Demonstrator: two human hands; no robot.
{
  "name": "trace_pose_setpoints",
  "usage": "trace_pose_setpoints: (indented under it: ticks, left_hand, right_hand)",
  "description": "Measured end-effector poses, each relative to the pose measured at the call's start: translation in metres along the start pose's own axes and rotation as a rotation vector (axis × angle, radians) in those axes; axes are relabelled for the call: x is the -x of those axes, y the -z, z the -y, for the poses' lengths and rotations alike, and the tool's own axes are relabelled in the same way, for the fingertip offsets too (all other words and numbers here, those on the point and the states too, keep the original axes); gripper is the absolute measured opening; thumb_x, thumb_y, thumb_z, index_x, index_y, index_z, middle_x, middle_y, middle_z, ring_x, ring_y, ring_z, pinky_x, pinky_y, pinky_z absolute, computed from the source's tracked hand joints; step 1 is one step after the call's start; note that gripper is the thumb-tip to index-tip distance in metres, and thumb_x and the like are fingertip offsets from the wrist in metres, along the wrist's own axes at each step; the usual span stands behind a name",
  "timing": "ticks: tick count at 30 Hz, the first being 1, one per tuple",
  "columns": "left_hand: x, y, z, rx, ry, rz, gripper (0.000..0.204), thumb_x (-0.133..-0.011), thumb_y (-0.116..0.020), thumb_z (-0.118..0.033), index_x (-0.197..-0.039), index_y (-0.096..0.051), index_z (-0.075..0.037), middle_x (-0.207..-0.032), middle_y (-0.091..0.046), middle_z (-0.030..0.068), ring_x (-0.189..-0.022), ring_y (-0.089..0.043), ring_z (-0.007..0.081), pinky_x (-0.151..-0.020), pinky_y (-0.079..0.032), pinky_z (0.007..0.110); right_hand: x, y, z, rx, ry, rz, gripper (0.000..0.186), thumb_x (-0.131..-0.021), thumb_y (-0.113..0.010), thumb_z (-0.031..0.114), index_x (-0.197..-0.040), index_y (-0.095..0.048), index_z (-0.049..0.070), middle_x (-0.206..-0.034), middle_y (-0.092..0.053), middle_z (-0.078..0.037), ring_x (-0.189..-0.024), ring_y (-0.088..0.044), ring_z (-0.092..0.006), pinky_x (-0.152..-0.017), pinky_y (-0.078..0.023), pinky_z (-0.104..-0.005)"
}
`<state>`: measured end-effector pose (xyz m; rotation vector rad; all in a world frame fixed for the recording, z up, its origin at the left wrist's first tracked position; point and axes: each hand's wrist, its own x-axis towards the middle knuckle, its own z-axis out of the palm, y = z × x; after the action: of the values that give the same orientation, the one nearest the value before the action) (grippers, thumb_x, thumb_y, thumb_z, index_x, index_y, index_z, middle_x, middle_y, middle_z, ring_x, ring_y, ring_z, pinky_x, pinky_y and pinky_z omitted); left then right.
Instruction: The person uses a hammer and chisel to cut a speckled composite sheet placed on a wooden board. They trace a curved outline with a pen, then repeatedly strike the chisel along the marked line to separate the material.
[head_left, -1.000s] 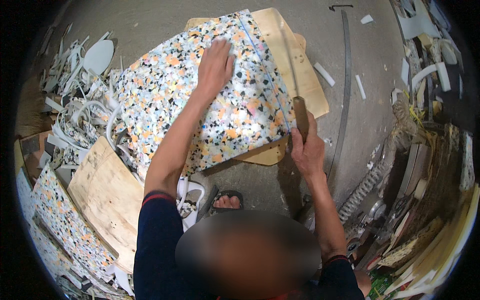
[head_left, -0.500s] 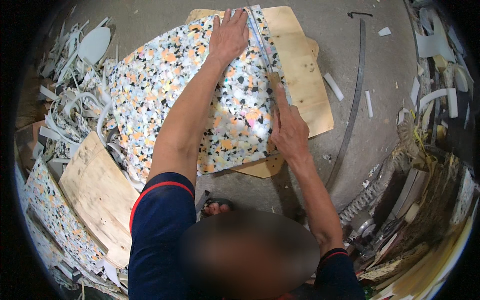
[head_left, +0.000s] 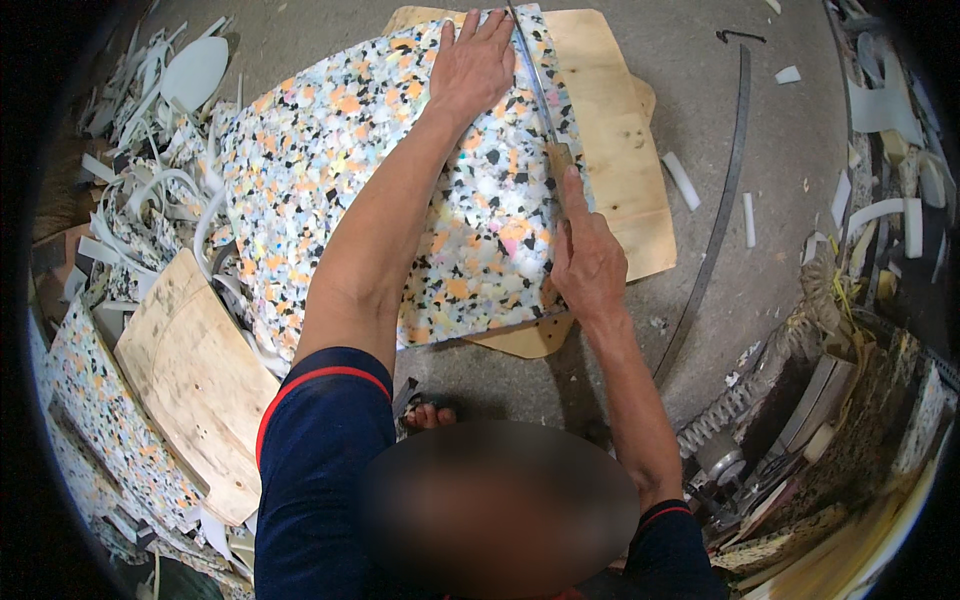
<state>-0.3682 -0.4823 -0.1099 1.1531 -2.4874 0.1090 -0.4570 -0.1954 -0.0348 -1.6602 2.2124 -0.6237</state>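
A multicoloured speckled foam sheet (head_left: pixel 290 200) lies on top of pale wooden boards (head_left: pixel 625 180). My left hand (head_left: pixel 473 65) rests flat near the foam's far edge, fingers spread, beside a long blade. My right hand (head_left: pixel 585 255) grips that knife by its wooden handle (head_left: pixel 560 158), index finger stretched along it. The blade (head_left: pixel 541 105) lies along the foam near its right side, its tip reaching the far edge. My fingers partly hide the handle.
White foam offcuts (head_left: pixel 195 73) and a leaning board (head_left: pixel 190 370) are at left. A long dark strip (head_left: pixel 725 200) and small white pieces (head_left: pixel 680 180) lie on the concrete floor (head_left: pixel 740 300). A coil spring (head_left: pixel 720 415) and piled scraps are at right. My foot (head_left: pixel 430 415) shows below the foam.
Since a second ago my left hand has slid forward to the far edge, and my right hand has brought the knife forward and left onto the foam. The last half second shows only slight shifts.
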Motion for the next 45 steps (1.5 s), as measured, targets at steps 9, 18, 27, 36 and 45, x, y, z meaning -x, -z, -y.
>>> trace_pose_setpoints:
  ticks: [9,18,27,36,45]
  left_hand:
    - [0.000,-0.009,0.006,-0.018,-0.009,-0.013,0.050,-0.107,-0.037,-0.030,-0.152,-0.048,-0.013,-0.159,-0.044,0.0055,-0.150,-0.035,0.0298,-0.124,-0.024,0.054]
    - [-0.002,-0.002,0.001,0.033,0.006,0.005,0.050,-0.106,-0.037,-0.030,-0.150,-0.050,-0.012,-0.159,-0.045,0.0070,-0.150,-0.035,0.0321,-0.124,-0.024,0.055]
    - [-0.002,-0.003,0.003,0.052,-0.006,-0.003,0.051,-0.106,-0.035,-0.032,-0.150,-0.051,-0.011,-0.158,-0.046,0.0073,-0.149,-0.036,0.0331,-0.124,-0.023,0.055]
    - [-0.002,-0.006,0.005,0.063,-0.029,-0.032,0.050,-0.106,-0.037,-0.032,-0.150,-0.051,-0.011,-0.158,-0.046,0.0078,-0.149,-0.036,0.0333,-0.123,-0.024,0.056]
    - [-0.002,-0.006,0.004,0.065,-0.015,-0.014,0.050,-0.106,-0.038,-0.030,-0.151,-0.050,-0.011,-0.159,-0.045,0.0085,-0.150,-0.034,0.0337,-0.123,-0.022,0.056]
  right_hand:
    - [-0.003,0.002,-0.001,-0.046,0.034,-0.034,0.074,-0.092,-0.061,-0.002,-0.161,-0.035,0.012,-0.075,-0.057,-0.012,-0.064,-0.057,-0.0260,-0.062,-0.050,-0.0420]
    - [-0.004,0.004,-0.001,-0.022,-0.011,-0.005,0.077,-0.092,-0.062,0.001,-0.162,-0.033,0.017,-0.074,-0.057,-0.013,-0.065,-0.058,-0.0283,-0.062,-0.050,-0.0433]
    - [-0.008,0.004,0.000,-0.059,-0.012,-0.015,0.065,-0.098,-0.059,0.010,-0.159,-0.039,0.017,-0.072,-0.057,-0.014,-0.059,-0.059,-0.0285,-0.055,-0.050,-0.0422]
    - [-0.067,0.001,0.016,-0.045,-0.042,0.027,0.070,-0.096,-0.059,0.006,-0.160,-0.033,0.016,-0.074,-0.062,-0.018,-0.065,-0.062,-0.0333,-0.060,-0.049,-0.0463]
    - [-0.019,0.005,0.007,-0.027,-0.065,0.045,0.072,-0.095,-0.059,0.005,-0.161,-0.032,0.018,-0.073,-0.062,-0.017,-0.063,-0.062,-0.0321,-0.058,-0.050,-0.0449]
